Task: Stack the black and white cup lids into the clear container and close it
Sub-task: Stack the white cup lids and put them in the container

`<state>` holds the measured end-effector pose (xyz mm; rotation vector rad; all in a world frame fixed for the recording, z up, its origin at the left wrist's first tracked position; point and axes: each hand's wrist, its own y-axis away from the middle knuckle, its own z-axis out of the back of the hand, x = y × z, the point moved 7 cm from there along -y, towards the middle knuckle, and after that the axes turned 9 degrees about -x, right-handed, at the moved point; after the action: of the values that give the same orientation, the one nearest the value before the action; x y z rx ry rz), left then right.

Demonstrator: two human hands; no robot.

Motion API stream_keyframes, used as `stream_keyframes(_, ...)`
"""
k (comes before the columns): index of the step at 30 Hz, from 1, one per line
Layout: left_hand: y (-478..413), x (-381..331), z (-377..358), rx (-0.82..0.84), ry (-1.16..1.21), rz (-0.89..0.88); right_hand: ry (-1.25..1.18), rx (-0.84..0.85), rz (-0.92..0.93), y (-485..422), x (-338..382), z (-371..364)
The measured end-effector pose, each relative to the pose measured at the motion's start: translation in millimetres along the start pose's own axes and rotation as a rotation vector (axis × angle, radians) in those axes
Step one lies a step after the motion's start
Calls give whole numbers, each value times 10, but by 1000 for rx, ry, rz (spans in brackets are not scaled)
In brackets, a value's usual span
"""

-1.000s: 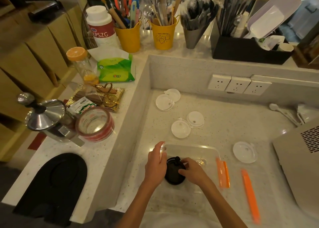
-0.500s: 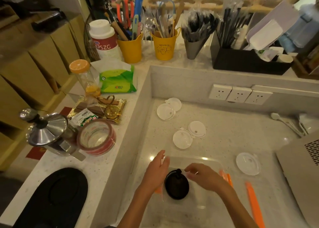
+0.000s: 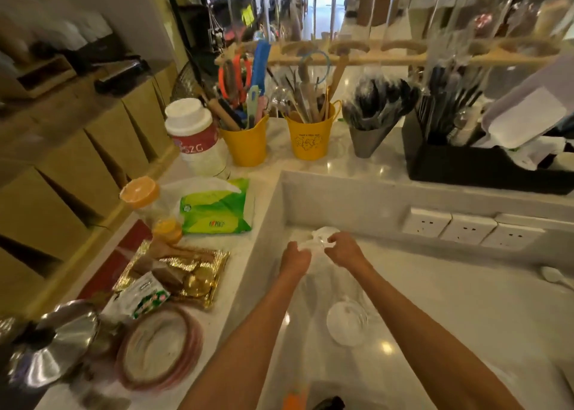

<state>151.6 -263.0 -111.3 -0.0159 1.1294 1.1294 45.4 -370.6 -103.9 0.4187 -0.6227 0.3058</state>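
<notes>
Both hands meet at centre frame: left hand (image 3: 295, 259) and right hand (image 3: 343, 249) pinch with closed fingers the thin white round plastic lids (image 3: 321, 238), near the back wall. These seem light, flexible and a bit slippery; holding by the rim is safest. Another white lid (image 3: 346, 324) lies lower, nearer.

1. White lids (image 3: 321, 238): a pair at the far wall of the lower counter, partly covered by fingers.
2. Second white lid (image 3: 347, 324): lies flat, nearer.
3. Black lid (image 3: 330, 405): bottom edge, mostly cut off.
</notes>
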Motion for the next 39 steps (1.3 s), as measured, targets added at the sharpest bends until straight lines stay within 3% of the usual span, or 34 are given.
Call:
stream_keyframes(5,-256,283,-183,63,-92,220,-22,59,-64,-286,-163,-384)
stream_keyframes(10,-242,407,-287,125,490,384,-179,24,-48,-231,-199,-309)
stream_keyframes(13,-107,387,-223,120,922,409,-469,-142,24,-6,-188,17)
stream_keyframes(15,53,370,-153,146,1101,369,-703,-131,14,228,-217,189)
stream_keyframes(18,345,378,-142,244,1004,216,-983,-45,-142,615,-393,235)
stream_keyframes(21,615,391,-234,368,984,177,-963,-43,-102,889,-501,227)
stream_keyframes(24,821,404,-343,547,1059,248,-972,-67,-78,1024,-543,226)
stream_keyframes(28,984,416,-358,840,1174,379,-793,64,41,1036,-378,197)
stream_keyframes(32,930,423,-259,848,1188,424,-569,290,119,815,-114,154)
stream_keyframes(35,782,458,-208,761,1242,417,-367,125,150,413,-6,176)
stream_keyframes(37,674,531,-193,704,1309,400,-68,-23,215,119,-13,190)
stream_keyframes(39,619,596,-184,709,1374,363,259,-15,288,-129,-85,97)
